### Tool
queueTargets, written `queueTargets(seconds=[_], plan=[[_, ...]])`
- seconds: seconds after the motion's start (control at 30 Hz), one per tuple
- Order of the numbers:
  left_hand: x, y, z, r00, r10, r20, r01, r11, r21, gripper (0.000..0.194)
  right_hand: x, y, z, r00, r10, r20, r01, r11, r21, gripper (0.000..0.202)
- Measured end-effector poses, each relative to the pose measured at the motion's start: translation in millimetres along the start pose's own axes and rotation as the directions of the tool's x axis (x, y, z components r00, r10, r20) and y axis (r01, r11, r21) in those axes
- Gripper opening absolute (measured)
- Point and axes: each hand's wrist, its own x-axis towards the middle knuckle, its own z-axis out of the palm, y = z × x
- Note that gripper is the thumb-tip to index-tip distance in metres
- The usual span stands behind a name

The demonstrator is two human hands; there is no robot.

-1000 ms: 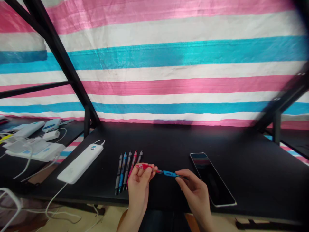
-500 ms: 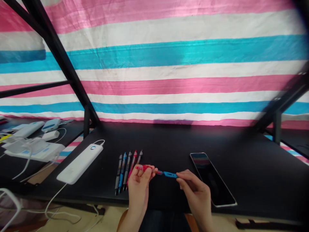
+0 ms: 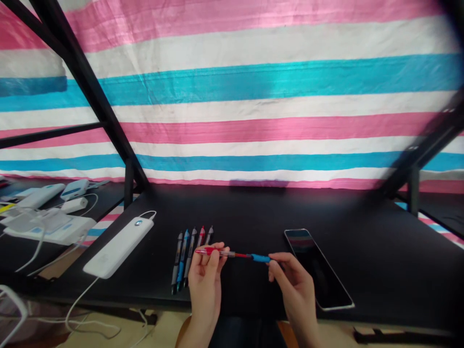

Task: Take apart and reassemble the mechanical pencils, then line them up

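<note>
My left hand (image 3: 206,278) pinches the clear, red-ended pen barrel (image 3: 225,253) between thumb and fingers. A blue pen grip (image 3: 260,258) is held at its right end by the fingertips of my right hand (image 3: 294,282). Between the two parts a thin red refill (image 3: 242,255) lies bare, bridging the gap just above the table. Left of and partly behind my left hand, several click pens (image 3: 183,258) with grey, blue and red parts lie side by side. The lower ends of the rightmost ones are hidden by that hand.
A smartphone (image 3: 319,270) lies on the black table (image 3: 253,212), close to my right hand. On the left is a white power bank (image 3: 119,246) with a cable attached. More chargers and a power strip (image 3: 68,229) sit farther left. Black metal bars (image 3: 112,123) slant at both sides.
The barrel and blue grip have come farther apart, baring the red refill between them. My left hand has shifted slightly left and the right hand's fingertips slightly right.
</note>
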Motion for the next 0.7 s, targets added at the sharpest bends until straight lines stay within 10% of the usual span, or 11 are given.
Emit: queueTargets(seconds=[0.7], plan=[[3.1,1.0,-3.0,0.999,-0.02,-0.04,0.016,0.995,-0.098,0.034,-0.6,-1.9,2.8,0.974,0.029,-0.223,0.043,0.949,0.313,0.008]])
